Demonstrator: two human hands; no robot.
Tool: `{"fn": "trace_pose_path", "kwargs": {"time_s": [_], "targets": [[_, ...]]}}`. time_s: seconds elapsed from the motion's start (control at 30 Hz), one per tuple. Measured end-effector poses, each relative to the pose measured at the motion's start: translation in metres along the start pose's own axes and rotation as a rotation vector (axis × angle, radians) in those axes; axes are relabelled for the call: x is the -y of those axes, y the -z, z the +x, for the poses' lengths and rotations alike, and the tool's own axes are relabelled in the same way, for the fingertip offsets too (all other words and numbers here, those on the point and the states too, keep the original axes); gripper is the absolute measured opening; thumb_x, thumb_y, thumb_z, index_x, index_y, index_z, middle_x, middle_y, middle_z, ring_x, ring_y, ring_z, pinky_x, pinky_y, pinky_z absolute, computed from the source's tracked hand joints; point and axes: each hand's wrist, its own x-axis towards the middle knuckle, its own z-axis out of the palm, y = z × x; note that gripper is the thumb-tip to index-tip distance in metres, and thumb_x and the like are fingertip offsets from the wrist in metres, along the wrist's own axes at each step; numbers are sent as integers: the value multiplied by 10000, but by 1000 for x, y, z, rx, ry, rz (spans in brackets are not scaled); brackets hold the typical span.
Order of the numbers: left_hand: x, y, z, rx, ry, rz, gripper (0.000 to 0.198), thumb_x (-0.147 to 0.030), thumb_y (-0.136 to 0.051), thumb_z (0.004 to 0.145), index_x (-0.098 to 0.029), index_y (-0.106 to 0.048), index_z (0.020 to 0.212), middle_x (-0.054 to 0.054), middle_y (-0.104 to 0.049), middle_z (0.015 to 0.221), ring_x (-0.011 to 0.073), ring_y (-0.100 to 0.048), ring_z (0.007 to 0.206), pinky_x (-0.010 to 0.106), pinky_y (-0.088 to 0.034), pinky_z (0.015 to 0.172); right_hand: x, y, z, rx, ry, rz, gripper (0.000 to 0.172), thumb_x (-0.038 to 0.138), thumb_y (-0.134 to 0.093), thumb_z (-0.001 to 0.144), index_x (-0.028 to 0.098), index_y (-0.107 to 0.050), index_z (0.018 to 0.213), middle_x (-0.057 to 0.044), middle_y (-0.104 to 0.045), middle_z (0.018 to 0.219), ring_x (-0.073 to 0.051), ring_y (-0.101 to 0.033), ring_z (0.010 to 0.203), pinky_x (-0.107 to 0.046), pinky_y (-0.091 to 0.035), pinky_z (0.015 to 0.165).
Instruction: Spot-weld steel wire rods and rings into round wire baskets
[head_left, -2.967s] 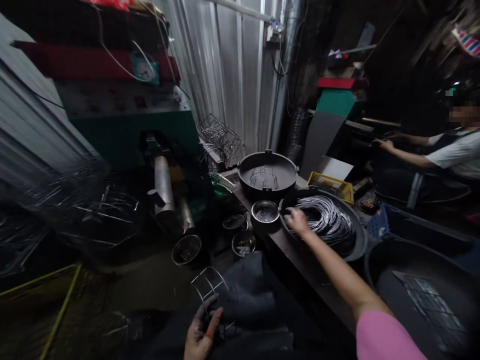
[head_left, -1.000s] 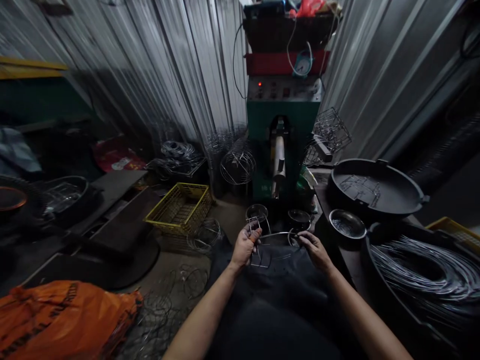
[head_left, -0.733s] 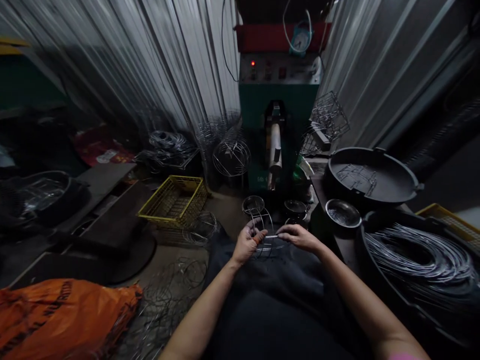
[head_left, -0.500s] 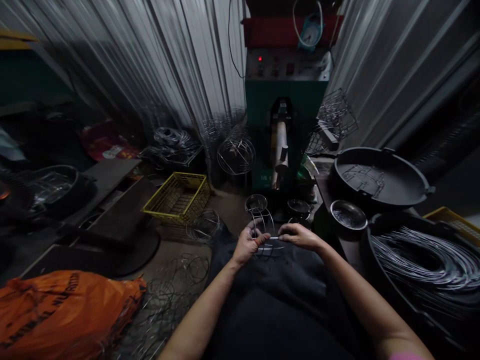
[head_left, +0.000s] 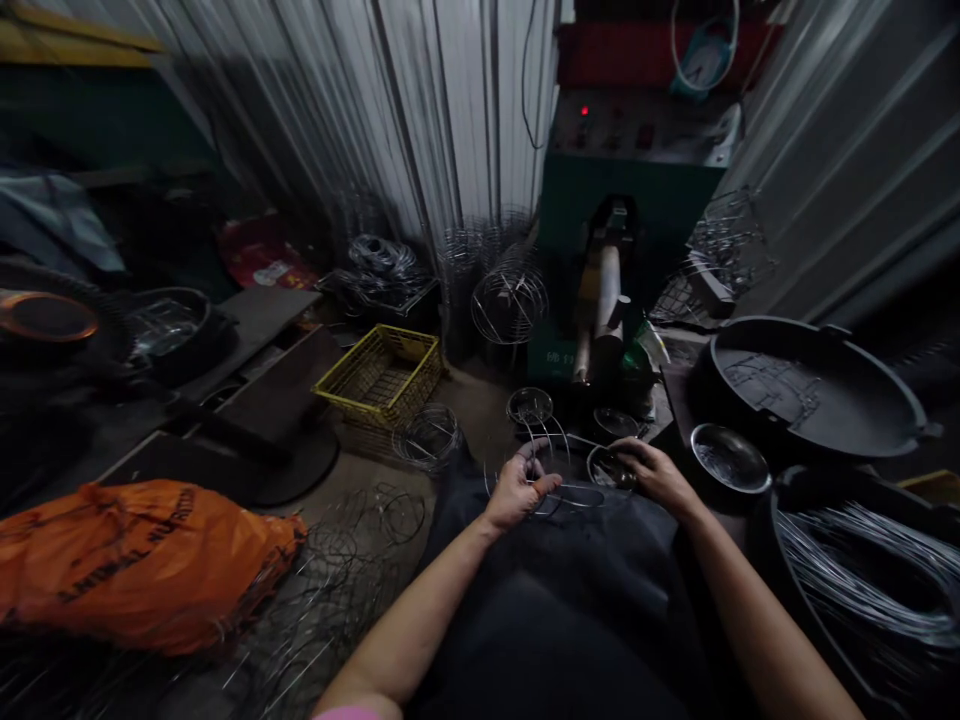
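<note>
With the right hand drawn away, its grip unclear, I now steady the wire frame in the clamped fingers of the left hand.

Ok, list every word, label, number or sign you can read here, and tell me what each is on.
"ANIMAL NUTRITION": black print on the orange bag; creases break up the second word.
Pale characters low on the green machine: too blurred to read.
Any markings on its control panel: too small and dark to read.
Dial of the clock: numbers too small to read.
Nothing else is legible.
</note>
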Motion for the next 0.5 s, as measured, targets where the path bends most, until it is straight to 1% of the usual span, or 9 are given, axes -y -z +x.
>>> {"fn": "trace_pose_path", "kwargs": {"time_s": [0.07,0.13,0.2,0.27,0.37,0.43,0.5], "targets": [[3,3,1,1,-31,27,608,-282,-662,635,-133,-452,1185,-52,-465,568,77,-415,519,209,-333,538,-9,13,2,-117,-7,-36,240,388,-527,729,205,-606,862,-44,-621,859,-204,-555,837,-324,-415,760],[4,7,2,-4,-44,26,606,-277,-663,635,-134,-451,1184,-49,-473,580,77,-424,529,211,-340,551,-16,24,4,-220,28,-106,243,400,-556,706,204,-617,836,-53,-618,852,-219,-556,837,-343,-409,766],[5,10,4,-7,-30,-14,613,-274,-675,623,-129,-454,1176,-55,-468,574,74,-425,527,206,-338,549,-16,28,5,-272,95,-173,226,402,-561,703,211,-626,804,-53,-611,831,-221,-554,818,-352,-404,759],[5,12,8,-7,0,-84,618,-283,-688,608,-132,-462,1163,-67,-449,555,66,-412,507,198,-326,528,-10,25,5,-275,166,-204,202,392,-543,724,223,-629,794,-49,-607,814,-215,-550,806,-350,-400,754],[7,14,17,2,28,-190,619,-296,-705,589,-146,-476,1144,-80,-433,538,53,-402,487,189,-318,521,0,10,8,-250,234,-197,168,362,-526,751,235,-626,796,-41,-602,797,-202,-543,797,-336,-397,750],[9,13,24,21,35,-235,620,-288,-712,584,-148,-478,1141,-86,-429,526,44,-389,474,182,-305,512,1,0,13,-233,256,-168,156,343,-516,766,234,-621,804,-39,-596,790,-194,-539,789,-324,-400,735],[11,10,32,32,34,-257,614,-280,-715,582,-147,-483,1135,-93,-414,506,34,-357,451,173,-273,482,-4,-7,20,-217,274,-145,148,330,-507,777,234,-616,808,-36,-593,784,-190,-536,788,-319,-399,725]]}}
